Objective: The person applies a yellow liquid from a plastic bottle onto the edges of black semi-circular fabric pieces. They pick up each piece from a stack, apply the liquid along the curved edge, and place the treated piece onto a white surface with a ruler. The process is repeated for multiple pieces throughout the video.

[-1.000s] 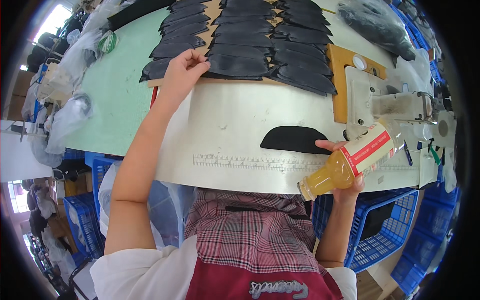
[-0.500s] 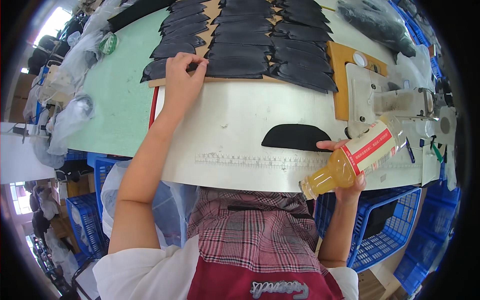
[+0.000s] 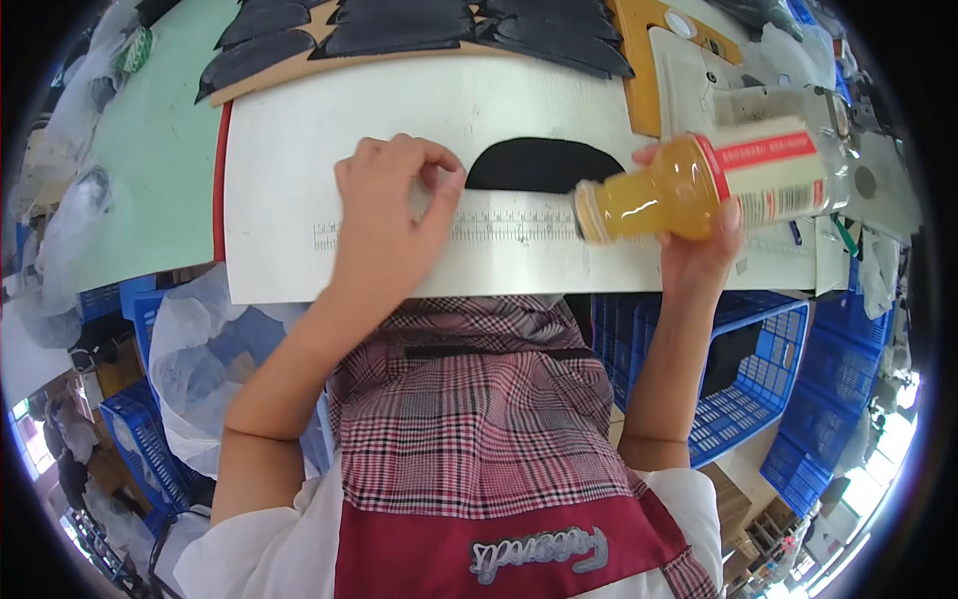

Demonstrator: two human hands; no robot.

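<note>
Pale worktop [image 3: 279, 190] fills the middle of the frame, with a green surface [image 3: 160, 180] on its left. Nearest, at lower centre, is the person's plaid apron [image 3: 469, 419]; a blue crate [image 3: 733, 424] sits at lower right.

Ruler markings [image 3: 509, 228] run along the worktop's near edge. At centre left, the left hand [image 3: 389, 220] has its thumb and forefinger brought nearly together beside the left tip of a black half-moon piece [image 3: 544, 165] lying flat at centre; whether the fingertips touch it or pinch anything is hard to tell. At centre right, the right hand [image 3: 699, 250] is wrapped around a bottle [image 3: 763, 170] of yellow liquid, its neck pointing left.

Half a second ago the left hand was up by the rows of dark pieces [image 3: 394, 30], and the bottle slanted more steeply, its neck towards the lower edge. Now the bottle lies closer to level. Farthest, those rows rest on a tan board [image 3: 269, 80], higher in the frame than before and cut off by its top edge.
</note>
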